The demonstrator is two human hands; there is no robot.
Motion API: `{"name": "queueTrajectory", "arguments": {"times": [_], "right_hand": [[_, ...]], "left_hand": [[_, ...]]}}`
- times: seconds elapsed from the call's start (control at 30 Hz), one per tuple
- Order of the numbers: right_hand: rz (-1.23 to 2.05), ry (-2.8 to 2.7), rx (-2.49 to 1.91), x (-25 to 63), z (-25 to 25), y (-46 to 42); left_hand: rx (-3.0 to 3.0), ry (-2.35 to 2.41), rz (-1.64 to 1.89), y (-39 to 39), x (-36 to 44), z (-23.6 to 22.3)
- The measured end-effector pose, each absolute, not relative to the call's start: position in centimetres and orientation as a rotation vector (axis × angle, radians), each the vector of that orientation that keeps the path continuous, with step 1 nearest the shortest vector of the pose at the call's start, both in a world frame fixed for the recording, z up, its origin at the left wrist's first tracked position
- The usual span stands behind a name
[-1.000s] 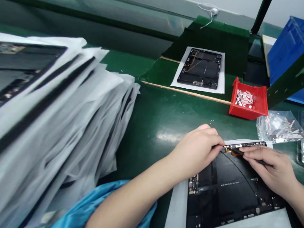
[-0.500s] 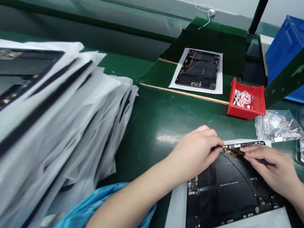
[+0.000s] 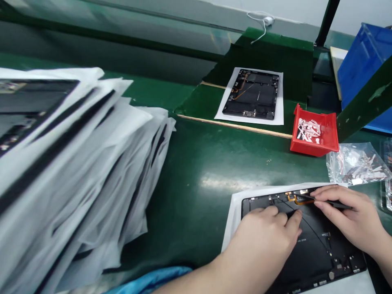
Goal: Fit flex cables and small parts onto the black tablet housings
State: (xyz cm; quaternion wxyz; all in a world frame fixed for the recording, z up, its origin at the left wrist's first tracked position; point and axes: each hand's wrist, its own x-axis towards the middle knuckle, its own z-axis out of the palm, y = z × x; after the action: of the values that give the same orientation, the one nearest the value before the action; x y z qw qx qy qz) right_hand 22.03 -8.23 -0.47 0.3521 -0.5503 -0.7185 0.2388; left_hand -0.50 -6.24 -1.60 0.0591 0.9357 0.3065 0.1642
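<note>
Below me a black tablet housing [image 3: 318, 222] lies open on a white sheet [image 3: 232, 214], its inner parts and a thin black cable showing. My right hand [image 3: 352, 212] grips a slim black tool [image 3: 338, 203], apparently tweezers, pointing left at an orange flex cable [image 3: 301, 201] along the housing's far edge. My left hand [image 3: 269, 239] is over the housing's left part, fingers bent and pinched together. A small dark piece shows by its fingertips, too hidden to name.
A red bin [image 3: 329, 136] holds white strips. Beside it lies a clear plastic bag [image 3: 357, 163] of small parts. Further back another tablet housing [image 3: 252, 94] rests on white paper. A tall stack of white sheets [image 3: 101, 175] stands left; a blue crate [image 3: 364, 69] stands right.
My left hand has come down and nearer from the housing's far edge, uncovering its far left corner. The housing, lifted at its far edge before, now lies flatter. My right hand keeps its place.
</note>
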Motion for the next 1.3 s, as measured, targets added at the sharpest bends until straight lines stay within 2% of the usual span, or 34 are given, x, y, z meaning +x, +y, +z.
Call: {"name": "queueTrajectory", "arguments": {"times": [0.57,0.77,1.3], "right_hand": [[0.797,-1.992,-1.589,22.9,1.5,-6.5],[0.598,-2.287,-1.391,22.6,1.1,-6.2],[0.486,-2.375,-1.306,22.9,-0.4,-5.9]], "left_hand": [[2.84,1.092,0.404,-6.5,-0.5,-1.9],[2.815,1.112,0.374,-6.4,-0.5,-1.8],[2.799,1.116,0.337,-6.5,-0.5,-1.6]]}}
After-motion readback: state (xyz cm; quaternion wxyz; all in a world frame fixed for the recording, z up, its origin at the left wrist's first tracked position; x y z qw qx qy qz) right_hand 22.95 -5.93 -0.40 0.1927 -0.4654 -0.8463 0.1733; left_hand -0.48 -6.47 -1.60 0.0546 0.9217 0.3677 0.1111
